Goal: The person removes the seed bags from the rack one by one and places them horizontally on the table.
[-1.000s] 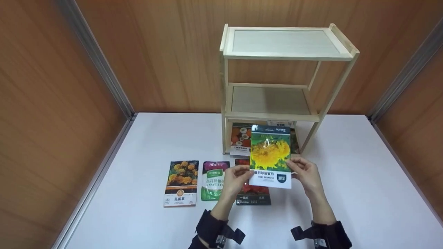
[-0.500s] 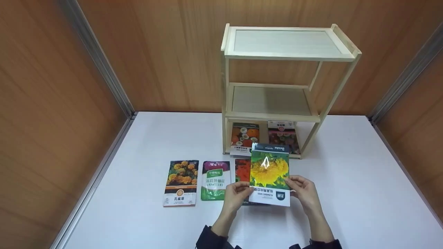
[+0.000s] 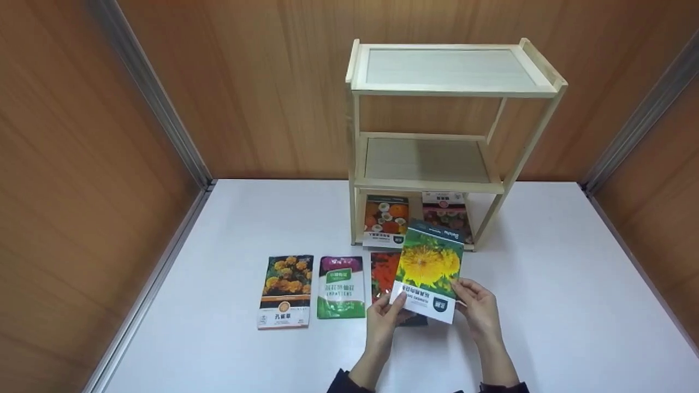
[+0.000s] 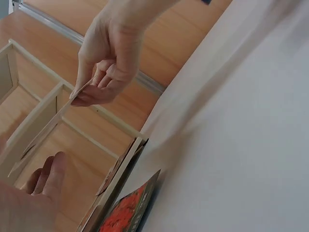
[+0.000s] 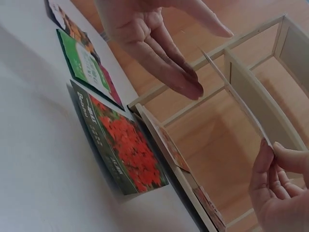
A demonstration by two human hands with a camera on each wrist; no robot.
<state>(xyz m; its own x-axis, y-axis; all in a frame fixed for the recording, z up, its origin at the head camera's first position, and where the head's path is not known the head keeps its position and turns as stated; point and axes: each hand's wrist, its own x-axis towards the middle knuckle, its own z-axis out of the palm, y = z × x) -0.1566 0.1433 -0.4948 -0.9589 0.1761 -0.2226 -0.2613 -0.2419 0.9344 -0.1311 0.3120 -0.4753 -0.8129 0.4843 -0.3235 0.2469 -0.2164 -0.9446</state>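
A seed packet with yellow flowers [image 3: 428,265] is held up, tilted, over the table in the head view. My right hand [image 3: 480,308] pinches its lower right edge between thumb and fingers, seen also in the left wrist view. At the lower left corner is my left hand [image 3: 382,327]; the right wrist view shows its thumb and fingers spread apart, the packet's edge in the gap between them. Beneath lies a red-flower seed packet [image 3: 384,270], partly hidden by the held packet and left hand. Left of it are a green-and-white packet [image 3: 341,295] and an orange-flower packet [image 3: 285,284].
A pale wooden three-tier shelf [image 3: 428,186] stands behind the hands. On its bottom tier lie an orange-and-white flower packet [image 3: 385,218] and a pink-flower packet [image 3: 443,210]. Wood-grain panels [image 3: 246,109] enclose the white table [image 3: 246,218] at the back and sides.
The yellow-flower packet has come down and toward the body from in front of the shelf, then turned askew, its top leaning right. The left hand's thumb and fingers now stand apart at its corner.
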